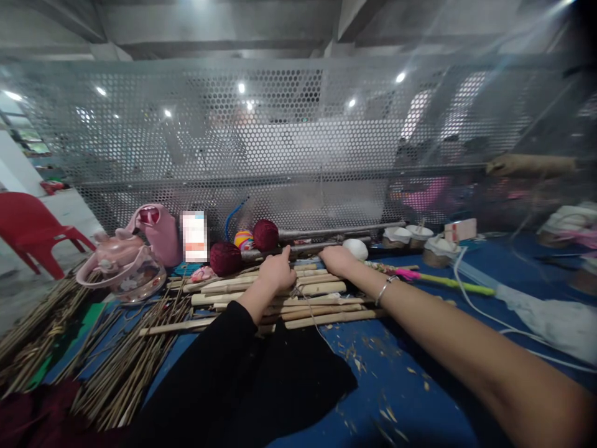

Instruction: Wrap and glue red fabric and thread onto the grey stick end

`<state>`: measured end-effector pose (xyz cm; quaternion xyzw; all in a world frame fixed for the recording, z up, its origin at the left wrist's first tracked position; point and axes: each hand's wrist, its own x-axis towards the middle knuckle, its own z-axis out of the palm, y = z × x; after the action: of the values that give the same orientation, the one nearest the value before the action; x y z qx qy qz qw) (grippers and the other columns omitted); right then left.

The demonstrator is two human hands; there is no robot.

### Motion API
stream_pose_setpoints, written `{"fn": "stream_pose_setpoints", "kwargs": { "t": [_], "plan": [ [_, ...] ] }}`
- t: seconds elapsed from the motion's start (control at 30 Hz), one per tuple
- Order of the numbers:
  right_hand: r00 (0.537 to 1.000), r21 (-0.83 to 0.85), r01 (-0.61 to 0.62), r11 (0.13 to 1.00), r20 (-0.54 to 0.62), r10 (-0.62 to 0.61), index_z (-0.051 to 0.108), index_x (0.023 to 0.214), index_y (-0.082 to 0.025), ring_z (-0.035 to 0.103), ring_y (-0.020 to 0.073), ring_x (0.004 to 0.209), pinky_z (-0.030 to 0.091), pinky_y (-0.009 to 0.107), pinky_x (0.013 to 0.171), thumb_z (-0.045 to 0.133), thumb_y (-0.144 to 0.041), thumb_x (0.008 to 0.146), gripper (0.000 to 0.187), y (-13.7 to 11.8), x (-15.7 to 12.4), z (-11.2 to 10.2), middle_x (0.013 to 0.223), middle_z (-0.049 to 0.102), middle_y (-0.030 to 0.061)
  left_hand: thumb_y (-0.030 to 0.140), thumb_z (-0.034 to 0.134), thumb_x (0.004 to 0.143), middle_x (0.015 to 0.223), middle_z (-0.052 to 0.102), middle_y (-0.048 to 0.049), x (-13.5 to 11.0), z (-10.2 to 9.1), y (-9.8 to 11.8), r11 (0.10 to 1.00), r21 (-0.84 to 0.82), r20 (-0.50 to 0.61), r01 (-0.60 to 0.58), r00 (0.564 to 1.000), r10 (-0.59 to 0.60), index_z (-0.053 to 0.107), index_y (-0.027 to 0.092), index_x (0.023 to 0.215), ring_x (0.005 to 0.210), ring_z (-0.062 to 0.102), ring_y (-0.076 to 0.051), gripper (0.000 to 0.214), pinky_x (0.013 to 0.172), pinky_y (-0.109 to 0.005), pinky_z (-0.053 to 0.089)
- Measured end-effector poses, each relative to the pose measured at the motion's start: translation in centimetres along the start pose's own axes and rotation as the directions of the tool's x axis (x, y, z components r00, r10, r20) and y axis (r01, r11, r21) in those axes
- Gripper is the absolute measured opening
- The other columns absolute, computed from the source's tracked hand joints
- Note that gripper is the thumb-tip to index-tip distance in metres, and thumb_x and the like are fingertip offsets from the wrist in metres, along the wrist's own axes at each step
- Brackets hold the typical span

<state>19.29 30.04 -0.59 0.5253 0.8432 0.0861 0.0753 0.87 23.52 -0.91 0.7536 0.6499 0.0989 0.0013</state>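
My left hand, in a black sleeve, lies over a row of pale bamboo sticks at mid-table. Its index finger stretches toward a grey metal rod, with the thumb apart from it. To its right, my right hand, a bracelet on its wrist, is closed at the rod's near side. Its fingertips are mostly hidden, so what they hold does not show. A thin string hangs over the sticks below my left hand. A white ball sits just behind my right wrist.
Dark red yarn balls and a phone stand behind the sticks. At left are a glass teapot and bundled thin twigs. Cloth-covered cups and a yellow-green stick lie right. A perforated metal screen rises behind.
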Motion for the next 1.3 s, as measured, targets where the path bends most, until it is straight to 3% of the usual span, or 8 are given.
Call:
{"fn": "stream_pose_setpoints", "kwargs": {
  "t": [0.4,0.57,0.7,0.83,0.9,1.1,1.2,1.3],
  "plan": [
    [0.985,0.475,0.053,0.878,-0.169,0.031,0.062,0.080,-0.014,0.060,0.0244,0.093,0.043,0.032,0.081,0.055,-0.022,0.077,0.010,1.1,0.3,-2.1,0.088,0.067,0.0113,0.031,0.047,0.075,0.106,0.063,-0.0130,0.1,0.2,-0.1,1.000,0.001,0.006,-0.004,1.000,0.004,0.026,0.016,0.136,0.100,0.056,-0.027,0.067,0.083,-0.034,0.040],
    [0.971,0.792,0.103,0.602,-0.212,0.113,0.049,0.093,-0.014,0.064,0.0140,0.082,0.049,0.025,0.071,0.022,-0.027,0.093,0.029,2.5,0.0,-6.0,0.098,0.066,0.0121,0.029,0.047,0.075,0.110,0.059,-0.0123,0.1,0.7,0.0,1.000,-0.022,-0.034,-0.009,0.999,0.008,0.028,0.016,0.135,0.101,0.053,-0.027,0.065,0.086,-0.034,0.038],
    [0.981,0.914,0.111,0.391,-0.164,0.106,0.041,0.079,-0.017,0.065,0.0115,0.067,0.052,0.023,0.063,0.028,-0.023,0.092,0.020,2.1,-2.0,-7.9,0.083,0.068,0.0102,0.032,0.040,0.082,0.117,0.051,-0.0124,-0.7,0.7,0.4,0.998,-0.059,-0.116,0.029,0.993,-0.036,0.034,0.019,0.131,0.105,0.048,-0.026,0.051,0.088,-0.037,0.036],
    [0.999,0.999,0.032,-0.037,-0.031,0.030,0.037,0.078,-0.019,0.060,0.0093,0.049,0.049,0.019,0.049,0.034,-0.022,0.091,0.014,1.0,-5.1,-9.5,0.064,0.063,0.0004,0.035,0.040,0.084,0.120,0.048,-0.0119,-2.0,-0.5,1.0,0.993,-0.112,-0.205,0.040,0.977,-0.062,0.044,0.020,0.121,0.113,0.039,-0.027,0.040,0.094,-0.043,0.029],
    [1.000,0.988,0.006,-0.155,-0.007,-0.005,0.037,0.079,-0.020,0.057,0.0087,0.043,0.046,0.018,0.044,0.036,-0.023,0.091,0.012,0.5,-6.9,-10.3,0.059,0.061,-0.0033,0.037,0.041,0.085,0.124,0.046,-0.0104,-2.9,-1.6,1.7,0.988,-0.151,-0.250,0.007,0.967,-0.045,0.048,0.020,0.117,0.117,0.034,-0.027,0.037,0.099,-0.044,0.023],
    [0.994,0.969,0.107,-0.223,-0.106,0.017,0.040,0.078,-0.018,0.060,0.0084,0.049,0.047,0.017,0.048,0.044,-0.022,0.088,0.011,-2.0,-11.6,-12.8,0.063,0.065,-0.0005,0.039,0.010,0.092,0.091,0.064,-0.0075,-6.8,-6.0,5.4,0.743,-0.612,-0.298,-0.270,0.949,0.099,0.059,0.015,0.096,0.086,0.057,-0.016,0.055,0.078,-0.028,0.043],
    [0.986,0.968,0.160,-0.192,-0.147,0.084,0.043,0.079,-0.017,0.057,0.0068,0.046,0.043,0.014,0.044,0.048,-0.022,0.086,0.010,-3.7,-14.2,-13.8,0.062,0.066,0.0001,0.046,0.023,0.089,0.061,0.060,-0.0011,-9.5,-7.8,6.7,0.560,-0.768,-0.247,-0.310,0.951,0.188,0.058,0.014,0.081,0.056,0.055,-0.012,0.049,0.055,-0.022,0.041],
    [0.966,0.955,0.218,-0.200,-0.182,0.186,0.046,0.078,-0.016,0.056,0.0066,0.048,0.040,0.013,0.042,0.051,-0.024,0.084,0.011,-5.4,-17.1,-14.2,0.063,0.065,0.0001,0.048,0.032,0.086,0.044,0.046,0.0034,-12.9,-9.5,7.1,0.577,-0.755,-0.274,-0.312,0.949,0.155,0.054,0.015,0.062,0.043,0.044,-0.009,0.046,0.048,-0.021,0.034]
  ]
}}
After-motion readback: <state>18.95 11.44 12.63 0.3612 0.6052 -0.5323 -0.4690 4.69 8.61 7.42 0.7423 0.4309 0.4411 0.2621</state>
